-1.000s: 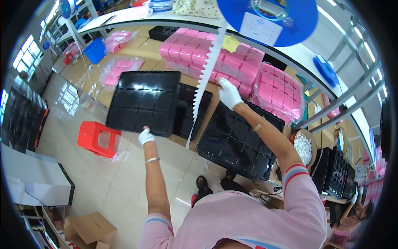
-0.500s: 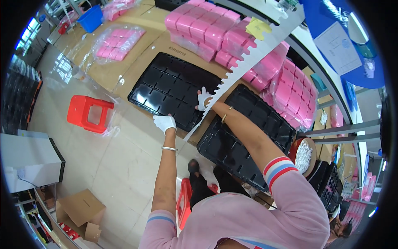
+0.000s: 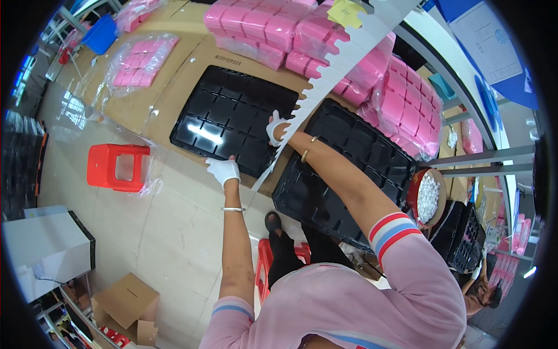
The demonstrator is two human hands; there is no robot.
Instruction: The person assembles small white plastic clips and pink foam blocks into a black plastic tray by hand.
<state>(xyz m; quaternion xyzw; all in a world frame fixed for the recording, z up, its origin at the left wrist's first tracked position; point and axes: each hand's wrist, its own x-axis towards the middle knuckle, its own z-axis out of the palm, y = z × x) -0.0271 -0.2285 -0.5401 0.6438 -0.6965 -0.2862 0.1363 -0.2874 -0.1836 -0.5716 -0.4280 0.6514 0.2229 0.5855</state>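
A shiny black plastic tray point(image 3: 232, 110) with a grid of shallow compartments lies on the cardboard-covered table. My left hand point(image 3: 225, 170), in a white glove with bare fingertips, holds its near edge, thumb at the rim. At the right edge of the same tray is my right hand point(image 3: 276, 129), gloved alike, its fingers closed about the rim and partly hidden. A pale grey strip with a toothed edge point(image 3: 325, 87) crosses the view in front of the right wrist. Under my right forearm lies a second stack of black trays point(image 3: 360, 157).
Pink wrapped blocks point(image 3: 407, 107) are piled behind the trays; a flat pink pack point(image 3: 139, 61) lies far left. A red tub of white pieces point(image 3: 429, 198) stands at the right. On the floor are a red stool point(image 3: 118, 168) and an opened carton point(image 3: 125, 299).
The whole view has shifted slightly, with table and trays appearing further left. Both hands stay at the same edges of the black tray.
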